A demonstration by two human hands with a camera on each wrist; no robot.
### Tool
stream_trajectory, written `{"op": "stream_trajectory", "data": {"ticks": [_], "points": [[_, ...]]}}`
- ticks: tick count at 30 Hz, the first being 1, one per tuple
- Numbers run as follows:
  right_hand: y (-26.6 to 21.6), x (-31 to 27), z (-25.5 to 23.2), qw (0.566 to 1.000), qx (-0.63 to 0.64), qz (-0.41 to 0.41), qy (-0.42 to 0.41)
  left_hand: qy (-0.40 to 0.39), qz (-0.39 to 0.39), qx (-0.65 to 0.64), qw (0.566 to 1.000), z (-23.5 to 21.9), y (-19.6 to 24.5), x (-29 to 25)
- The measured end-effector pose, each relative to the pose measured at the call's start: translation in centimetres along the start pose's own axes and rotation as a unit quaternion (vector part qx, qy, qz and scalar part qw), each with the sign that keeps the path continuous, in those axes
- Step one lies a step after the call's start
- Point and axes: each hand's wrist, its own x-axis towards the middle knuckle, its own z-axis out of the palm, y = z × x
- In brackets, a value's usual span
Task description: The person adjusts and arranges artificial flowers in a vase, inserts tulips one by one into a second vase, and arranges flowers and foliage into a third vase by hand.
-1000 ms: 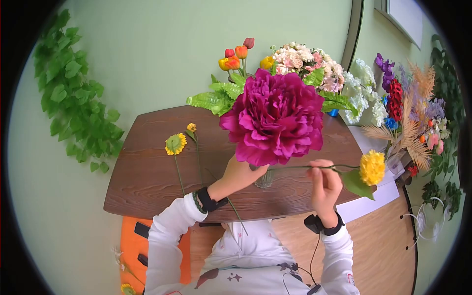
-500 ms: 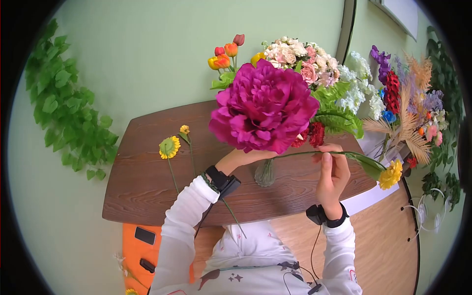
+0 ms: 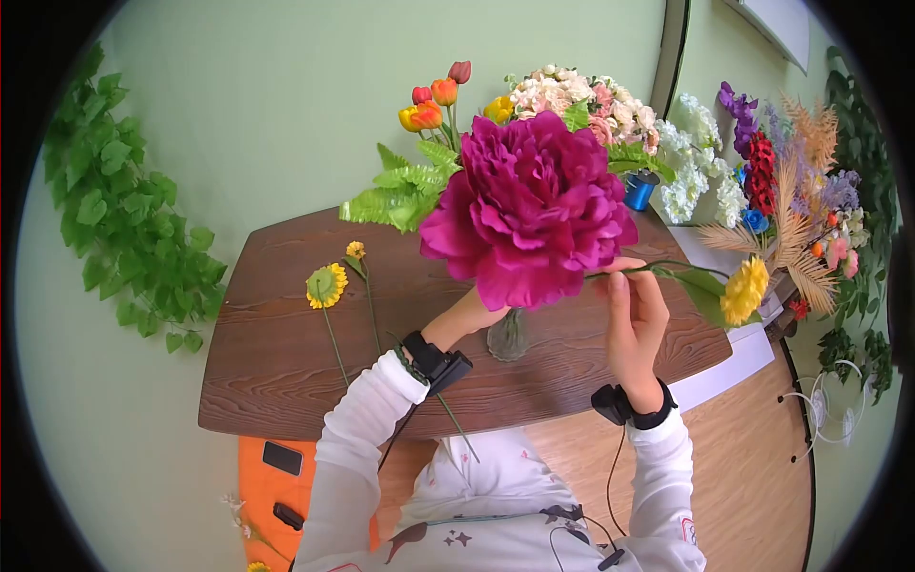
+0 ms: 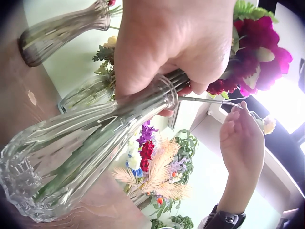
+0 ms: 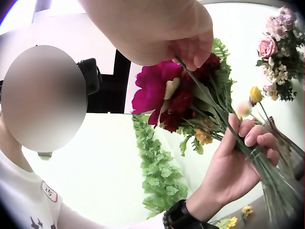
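The left hand grips a bunch of green stems at the mouth of a clear glass vase; in the right wrist view its fingers curl round the stems. A large magenta bloom tops the bunch and hides part of that hand in the head view, with green fern leaves beside it. The right hand pinches the stem of a yellow flower between thumb and fingers, right of the magenta bloom. Dark red flowers sit in the bunch.
Two yellow flowers, one large and one small, lie on the brown table at the left. Tulips, pale roses and a blue spool are at the back. More flowers stand at the right.
The magenta bloom has moved down and left, then back right, between views. The right hand has risen slightly with the yellow flower, and fern leaves show again left of the bloom.
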Motion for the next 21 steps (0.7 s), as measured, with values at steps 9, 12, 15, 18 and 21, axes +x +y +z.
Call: {"op": "stream_trajectory", "data": {"ticks": [9,12,15,18,21], "points": [[0.3,2.1,0.7,0.997,-0.055,-0.004,-0.044,0.025,-0.031,-0.101,0.994,1.1,-2.8,1.0],[0.3,2.7,1.4,0.997,-0.054,-0.005,-0.052,0.025,-0.014,-0.098,0.995,1.0,-2.0,1.0],[0.3,2.5,1.6,0.996,-0.052,0.017,-0.069,0.018,-0.043,-0.147,0.988,0.9,-0.6,1.0],[1.6,1.9,1.7,0.993,-0.073,0.017,-0.088,0.017,-0.041,-0.155,0.987,0.9,-1.0,1.0],[1.4,1.3,1.8,0.993,-0.073,0.034,-0.092,0.013,-0.028,-0.149,0.988,1.1,-1.4,1.1]]}}
